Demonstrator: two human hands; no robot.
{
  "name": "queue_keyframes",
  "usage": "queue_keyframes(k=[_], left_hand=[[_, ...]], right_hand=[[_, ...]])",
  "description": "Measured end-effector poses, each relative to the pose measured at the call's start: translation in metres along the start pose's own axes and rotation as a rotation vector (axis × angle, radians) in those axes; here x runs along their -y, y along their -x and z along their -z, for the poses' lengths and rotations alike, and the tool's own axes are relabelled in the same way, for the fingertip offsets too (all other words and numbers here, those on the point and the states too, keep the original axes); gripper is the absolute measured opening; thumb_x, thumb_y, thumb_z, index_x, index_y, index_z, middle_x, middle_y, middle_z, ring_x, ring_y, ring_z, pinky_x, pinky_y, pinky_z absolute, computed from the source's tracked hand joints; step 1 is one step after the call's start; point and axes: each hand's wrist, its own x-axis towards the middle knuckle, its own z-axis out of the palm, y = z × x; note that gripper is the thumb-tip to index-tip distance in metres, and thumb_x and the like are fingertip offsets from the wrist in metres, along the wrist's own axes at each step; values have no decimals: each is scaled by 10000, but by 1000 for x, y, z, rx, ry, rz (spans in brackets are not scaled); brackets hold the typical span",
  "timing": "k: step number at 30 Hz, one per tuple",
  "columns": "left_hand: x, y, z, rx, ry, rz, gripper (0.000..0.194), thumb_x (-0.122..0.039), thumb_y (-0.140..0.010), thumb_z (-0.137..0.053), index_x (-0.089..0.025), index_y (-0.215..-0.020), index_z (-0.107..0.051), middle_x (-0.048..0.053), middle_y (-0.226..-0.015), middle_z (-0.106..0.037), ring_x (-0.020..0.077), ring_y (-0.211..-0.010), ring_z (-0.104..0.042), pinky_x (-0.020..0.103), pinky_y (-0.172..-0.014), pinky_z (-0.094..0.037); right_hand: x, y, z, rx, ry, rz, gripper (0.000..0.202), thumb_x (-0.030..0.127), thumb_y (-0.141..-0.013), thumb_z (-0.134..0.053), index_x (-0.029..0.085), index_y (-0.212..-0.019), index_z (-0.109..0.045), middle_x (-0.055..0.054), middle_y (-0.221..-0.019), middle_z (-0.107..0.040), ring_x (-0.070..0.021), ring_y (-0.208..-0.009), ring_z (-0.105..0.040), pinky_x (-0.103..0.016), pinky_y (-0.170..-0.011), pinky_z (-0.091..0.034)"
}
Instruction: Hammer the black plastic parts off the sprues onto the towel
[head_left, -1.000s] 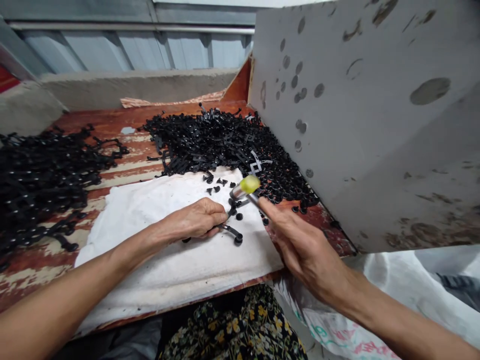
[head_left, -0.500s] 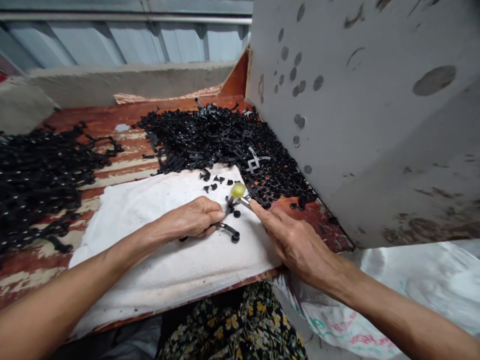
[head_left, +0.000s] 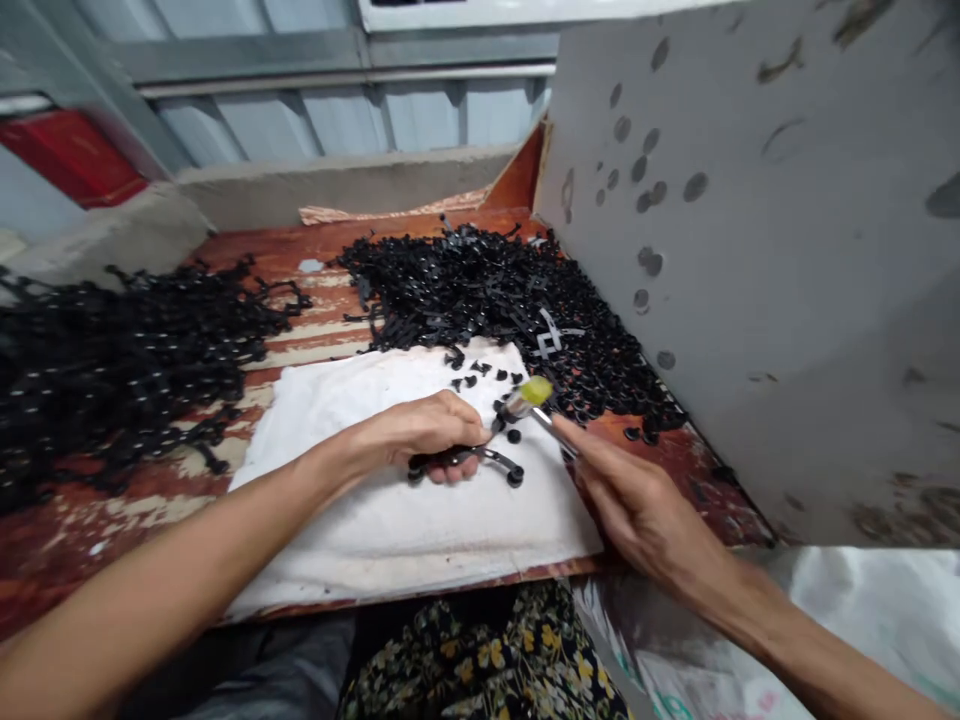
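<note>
My left hand (head_left: 442, 430) is closed on black strip-like parts with round ends, over a white cloth (head_left: 345, 530). One black part (head_left: 499, 463) sticks out to the right from under its fingers. In my right hand (head_left: 622, 485) is a small hammer (head_left: 519, 405) with a metal head and a yellow-green face. The hammer head is beside a round black end just past my left fingertips. Several small black pieces (head_left: 480, 370) lie on the cloth behind my hands.
A large heap of black parts (head_left: 465, 290) lies behind the cloth, with a pale bracket-like piece (head_left: 549, 335) on it. Another black heap (head_left: 135, 370) covers the left of the worn red table (head_left: 292, 335). A grey panel (head_left: 765, 300) stands along the right side.
The view has shifted left, so the scene sits further right. The hammer head is tilted differently, its yellow-green face now turned to the upper right. More of the black parts shows beneath my left hand.
</note>
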Motion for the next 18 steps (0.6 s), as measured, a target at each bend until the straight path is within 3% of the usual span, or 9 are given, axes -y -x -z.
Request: queue_keyframes(k=[2,4,7,11,14,16,18], left_hand=[[0,1,5,12,176,42,224,-266,-782,-629,-132,-607,-588,45,-533,-619,123,-423,-537,224,-398,-381],[3,3,10,-22,289,55,178,-223,-766,-665,-123,-638,-592,65,-567,-648,148,-468,-586,242,-421,-431],[6,7,13,-90,401,63,149,-183,-775,-681,-111,-677,-595,68,-597,-667,158,-489,-616,260,-449,-484],[5,26,23,-279,426,52,166,-195,-767,-700,-128,-673,-580,46,-581,-649,150,-442,-589,261,-411,-478],[6,60,61,-624,318,-41,138,-220,-735,-719,-142,-708,-608,26,-585,-649,145,-428,-564,266,-400,-470],[9,90,104,-992,229,-117,134,-229,-743,-708,-145,-706,-611,9,-544,-628,126,-393,-516,239,-381,-402],[12,117,148,-1122,202,-172,171,-195,-803,-636,-170,-659,-548,-47,-438,-504,91,-389,-471,192,-402,-298]], right_hand=[[1,1,-1,-137,-153,-156,424,245,-974,-484,264,-1391,-556,-98,-1216,-689,-210,-976,-689,-371,-858,-586],[4,4,-2,-241,-333,-324,407,359,-955,-546,293,-1355,-576,-58,-1024,-712,-159,-750,-676,-275,-632,-598],[6,7,-6,-285,-637,-544,478,482,-845,-672,297,-1280,-602,38,-710,-599,-85,-438,-468,-166,-332,-407],[4,6,-12,-356,-895,-715,613,508,-656,-828,265,-1173,-604,80,-633,-535,-64,-403,-374,-145,-286,-341],[3,3,-13,-380,-943,-723,664,519,-625,-848,259,-1174,-580,82,-625,-538,-65,-408,-376,-144,-288,-345],[3,2,-13,-367,-938,-718,688,541,-639,-836,251,-1201,-563,79,-630,-542,-66,-405,-373,-152,-286,-349],[3,2,-12,-358,-926,-711,700,560,-654,-823,241,-1217,-557,77,-633,-538,-66,-404,-369,-158,-284,-349]])
